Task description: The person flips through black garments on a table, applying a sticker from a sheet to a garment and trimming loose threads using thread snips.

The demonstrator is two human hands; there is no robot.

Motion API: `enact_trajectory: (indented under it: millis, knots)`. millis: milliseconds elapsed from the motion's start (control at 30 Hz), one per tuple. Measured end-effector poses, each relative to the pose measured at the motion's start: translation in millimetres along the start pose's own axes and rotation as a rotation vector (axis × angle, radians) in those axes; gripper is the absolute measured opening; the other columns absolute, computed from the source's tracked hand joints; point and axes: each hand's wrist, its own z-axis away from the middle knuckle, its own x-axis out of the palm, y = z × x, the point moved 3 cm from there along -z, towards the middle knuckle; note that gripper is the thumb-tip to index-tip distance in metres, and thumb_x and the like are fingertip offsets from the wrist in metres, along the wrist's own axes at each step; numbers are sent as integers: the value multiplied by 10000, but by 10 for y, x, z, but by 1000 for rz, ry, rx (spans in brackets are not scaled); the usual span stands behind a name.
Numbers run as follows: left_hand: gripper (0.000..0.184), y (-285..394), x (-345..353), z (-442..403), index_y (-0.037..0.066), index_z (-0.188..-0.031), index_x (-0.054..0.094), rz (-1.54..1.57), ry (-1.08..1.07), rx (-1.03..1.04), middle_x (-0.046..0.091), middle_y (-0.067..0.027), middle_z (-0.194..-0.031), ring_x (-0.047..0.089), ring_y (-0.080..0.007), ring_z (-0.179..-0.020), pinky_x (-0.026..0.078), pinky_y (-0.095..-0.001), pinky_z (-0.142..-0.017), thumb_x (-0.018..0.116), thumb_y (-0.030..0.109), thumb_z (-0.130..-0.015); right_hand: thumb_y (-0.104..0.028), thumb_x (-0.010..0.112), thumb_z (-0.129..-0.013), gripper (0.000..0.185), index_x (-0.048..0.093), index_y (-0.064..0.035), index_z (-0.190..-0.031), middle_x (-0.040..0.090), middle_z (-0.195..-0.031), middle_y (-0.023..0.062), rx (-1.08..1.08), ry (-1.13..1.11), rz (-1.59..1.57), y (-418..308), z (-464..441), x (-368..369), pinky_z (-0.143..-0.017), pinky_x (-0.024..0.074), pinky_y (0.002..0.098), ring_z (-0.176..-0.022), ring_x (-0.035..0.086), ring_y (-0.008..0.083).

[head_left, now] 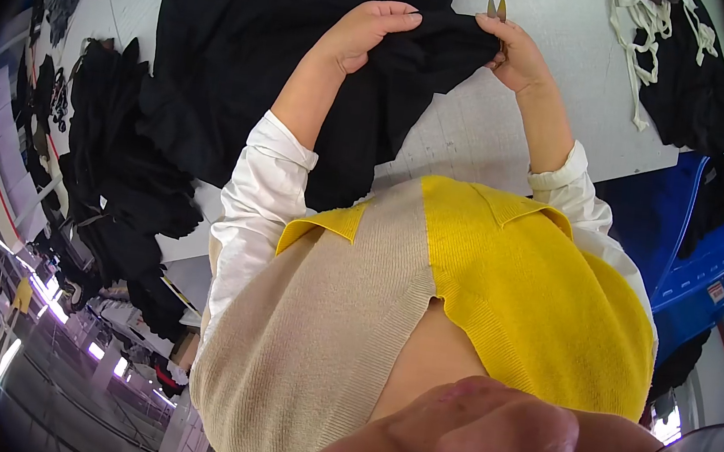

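A large piece of black fabric point(257, 53) lies spread over the white table and hangs down over its near edge. With thumb and fingers, my left hand point(364, 34) pinches a fold of it. My right hand point(522, 59) grips the outer end of the same fold, so the cloth is stretched between the two hands. Thread snips point(497, 9) are also in my right hand, their two short blades pointing away from me and a little apart. Most of their handle is hidden by the fingers.
Black garments with white cords point(641, 48) lie at the table's point(461, 139) far right. Another heap of black cloth point(116, 153) is on the left. A blue plastic crate point(678, 235) stands at the right, below the tabletop.
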Motion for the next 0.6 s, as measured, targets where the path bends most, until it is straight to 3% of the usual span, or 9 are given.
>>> enact_trajectory:
  millis: [167,367,533,600]
  knots:
    - [275,97,155,10,-38,-1055,626,-148,-25,14,661,-53,-949,596,-96,-866,434,-179,-808,651,120,-831,-193,628,-844,144,625,-51,-866,487,-606,-34,-19,-43,52,11,-21,-68,-443,291,150,-439,317,10]
    - [275,-31,105,-70,-12,-1046,634,-118,-58,4,658,-38,-936,583,-81,-834,420,-176,-815,679,124,-812,-204,642,-842,152,622,-54,-854,470,-595,-47,4,-30,73,-17,7,-166,-436,270,152,-428,290,6]
    - [215,-63,126,101,-18,-973,617,-358,-17,146,636,-95,-898,613,-166,-736,484,-248,-726,634,99,-793,-215,653,-841,163,619,-56,-852,447,-591,-55,36,-65,-38,85,40,-229,-442,257,151,-437,273,9]
    - [186,-54,190,225,-11,-952,589,-926,232,253,612,-119,-864,616,-217,-688,501,-305,-675,589,61,-780,-214,661,-830,179,628,-38,-845,468,-601,-38,-4,30,21,112,104,-253,-436,255,157,-449,293,21]
